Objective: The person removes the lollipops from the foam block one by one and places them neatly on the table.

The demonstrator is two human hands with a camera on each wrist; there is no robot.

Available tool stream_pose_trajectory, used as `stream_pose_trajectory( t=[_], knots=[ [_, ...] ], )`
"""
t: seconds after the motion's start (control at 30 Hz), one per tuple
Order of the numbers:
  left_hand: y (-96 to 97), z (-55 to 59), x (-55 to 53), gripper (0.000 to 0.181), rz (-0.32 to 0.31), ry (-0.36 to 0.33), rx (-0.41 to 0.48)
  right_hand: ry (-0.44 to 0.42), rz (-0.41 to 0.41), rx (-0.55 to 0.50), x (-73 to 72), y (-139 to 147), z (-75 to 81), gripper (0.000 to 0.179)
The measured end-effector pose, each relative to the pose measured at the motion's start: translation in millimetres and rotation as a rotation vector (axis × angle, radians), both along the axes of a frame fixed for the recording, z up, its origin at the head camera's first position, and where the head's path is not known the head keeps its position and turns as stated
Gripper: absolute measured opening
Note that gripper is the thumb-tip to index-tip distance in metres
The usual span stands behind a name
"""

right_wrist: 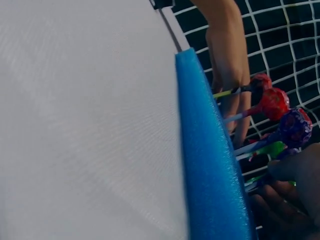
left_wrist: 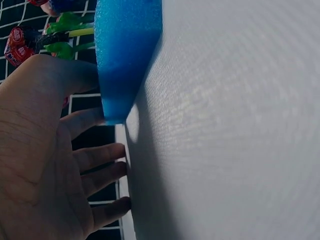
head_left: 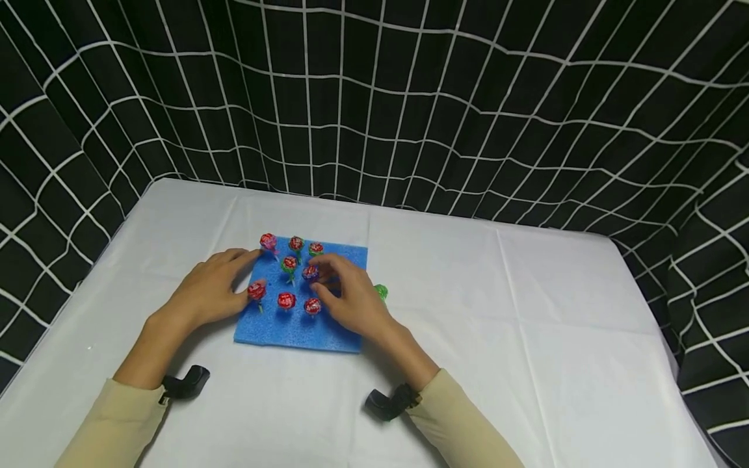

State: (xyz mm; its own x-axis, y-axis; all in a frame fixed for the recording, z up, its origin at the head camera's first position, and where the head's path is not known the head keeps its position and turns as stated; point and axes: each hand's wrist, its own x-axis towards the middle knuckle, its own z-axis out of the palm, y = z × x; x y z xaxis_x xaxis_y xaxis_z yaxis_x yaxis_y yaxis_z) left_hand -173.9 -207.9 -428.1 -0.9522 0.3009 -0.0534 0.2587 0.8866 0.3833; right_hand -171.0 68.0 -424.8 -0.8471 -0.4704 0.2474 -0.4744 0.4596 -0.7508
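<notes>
Several wrapped lollipops stand upright by their sticks in a blue foam sheet [head_left: 328, 338]. My right hand [head_left: 357, 302] is over the sheet's right half and pinches a purple-and-red lollipop [head_left: 310, 273] between thumb and fingers. In the right wrist view, the fingers of that right hand [right_wrist: 295, 187] are low among the sticks, behind a purple lollipop [right_wrist: 295, 127]. My left hand [head_left: 205, 289] lies along the sheet's left side, fingers extended. Its thumb is right at the foam, beside a red lollipop [head_left: 256, 290]. In the left wrist view, the left hand's fingers [left_wrist: 102, 157] are spread and hold nothing.
A green wrapper [head_left: 381, 291] shows just past my right hand, mostly hidden by it. White cloth [head_left: 497, 338] covers the table under the foam. A black curtain with a white grid [head_left: 374, 97] hangs behind the table and at both sides.
</notes>
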Motion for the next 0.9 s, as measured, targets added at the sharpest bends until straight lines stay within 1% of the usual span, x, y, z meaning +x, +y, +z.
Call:
stream_pose_trajectory(
  t=[0.2, 0.4, 0.6, 0.77, 0.9],
  knots=[
    [0.0, 1.3, 0.8, 0.071, 0.008, -0.008, -0.003, 0.022, 0.012, -0.016, -3.1, -4.5, -3.3, 0.035],
    [1.1, -0.3, 0.8, 0.071, 0.005, -0.011, -0.007, 0.036, 0.012, -0.024, -5.2, -4.9, -5.6, 0.035],
    [1.0, -0.8, 0.2, 0.071, 0.008, -0.011, -0.013, 0.037, -0.015, -0.055, -6.3, -4.8, -8.7, 0.040],
    [0.4, -1.3, 0.4, 0.071, 0.008, -0.008, -0.013, 0.048, -0.027, -0.108, -5.6, -5.0, -8.7, 0.034],
    [0.9, -1.4, 0.4, 0.071, 0.009, -0.005, -0.009, 0.053, -0.046, -0.128, -5.4, -4.5, -6.6, 0.031]
  ],
)
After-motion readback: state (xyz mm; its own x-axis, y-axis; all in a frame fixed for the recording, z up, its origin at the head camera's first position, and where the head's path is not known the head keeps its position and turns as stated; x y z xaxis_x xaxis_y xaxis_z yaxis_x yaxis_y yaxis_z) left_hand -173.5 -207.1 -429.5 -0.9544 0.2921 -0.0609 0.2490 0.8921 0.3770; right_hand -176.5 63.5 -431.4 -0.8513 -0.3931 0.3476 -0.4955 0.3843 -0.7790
